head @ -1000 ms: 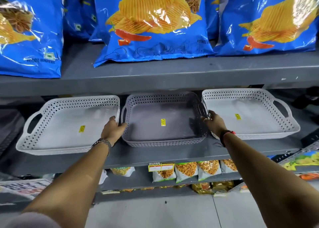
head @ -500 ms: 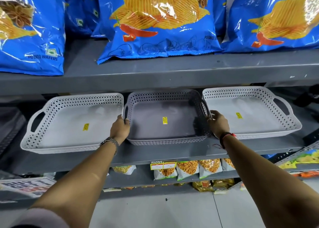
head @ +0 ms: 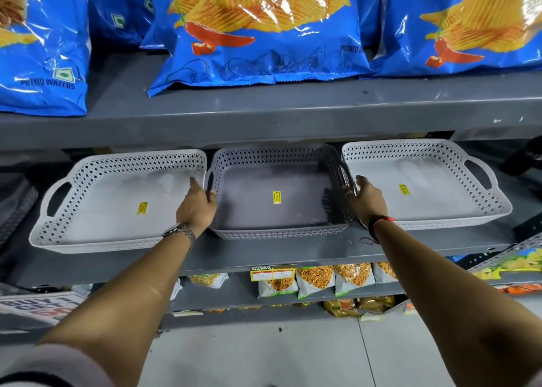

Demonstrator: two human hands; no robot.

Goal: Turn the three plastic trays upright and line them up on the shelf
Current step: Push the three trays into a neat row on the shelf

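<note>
Three perforated plastic trays stand upright in a row on the grey middle shelf [head: 293, 250]. The left white tray [head: 111, 216] and the right white tray [head: 434, 193] flank the darker grey tray [head: 264, 178], each with a yellow sticker on its floor. My left hand [head: 196, 208] holds the grey tray's left handle, its forefinger stretched along the left tray's rim. My right hand [head: 368, 202] holds the grey tray's right handle, thumb raised beside the right tray. The grey tray sits close between its neighbours.
Large blue chip bags [head: 258, 29] fill the upper shelf [head: 264, 114], which overhangs the trays. Small snack packets [head: 316, 281] hang on the shelf below with a price label [head: 272, 273]. A dark basket [head: 17, 205] sits at far left. Pale floor tiles lie beneath.
The camera has come closer and tilted down. Both hands stay at the grey tray's handles; the forefinger of my left hand and the thumb of my right hand have stretched out.
</note>
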